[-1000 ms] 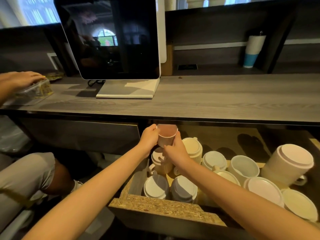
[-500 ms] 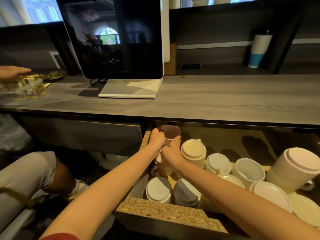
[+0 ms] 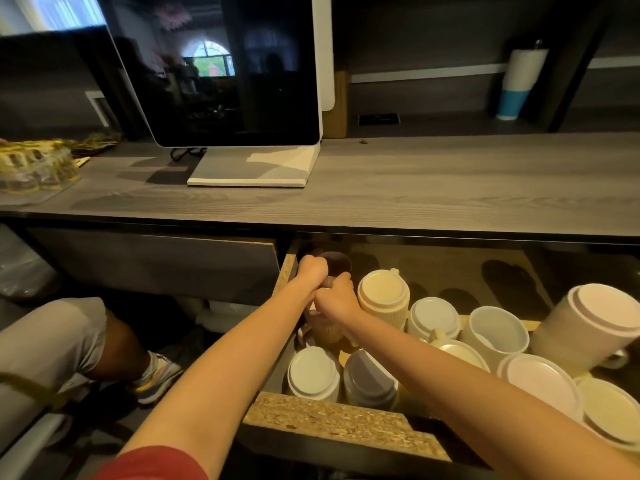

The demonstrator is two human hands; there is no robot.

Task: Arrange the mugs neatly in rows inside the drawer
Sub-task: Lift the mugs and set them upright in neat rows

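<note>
Ceramic, by the look of the glaze and thick walls: I judge these mugs rigid, fairly heavy for their size, smooth enough to slip, and liable to chip if knocked together. I would grip each round the body or by the handle, not by the rim.

Landmark: the drawer front edge (image 3: 341, 422), raw chipboard.

Both hands are at the back left corner of the drawer, far from the front edge and under the counter (image 3: 415, 188). My left hand (image 3: 311, 271) and right hand (image 3: 336, 299) are curled together around a dark mug (image 3: 337, 263), mouth facing me. It sits in shadow. I cannot tell whether it is resting on the drawer floor or on another mug below it.

Count, visible mugs in the drawer:
- 1 dark mug, in hand.
- 1 ribbed tan mug (image 3: 327, 329) directly under the hands, partly hidden.
- 1 ribbed cream mug (image 3: 382, 296) inverted, just right of the right hand.
- 2 inverted mugs touching the front edge: white (image 3: 313, 372) and grey (image 3: 369, 379).
- 1 pale inverted mug (image 3: 433, 317), mid-drawer.
- 1 upright white mug (image 3: 495, 332), mouth open.
- 1 cream mug (image 3: 457, 351), mostly hidden behind my right forearm.
- 1 large tilted mug (image 3: 588, 323), far right.
- 2 inverted bases at the right, nearer the front edge: pinkish (image 3: 540, 382) and cream (image 3: 609, 410).

Total 11, with the far right cut off by the frame. Rows are not yet formed on the right side.
</note>
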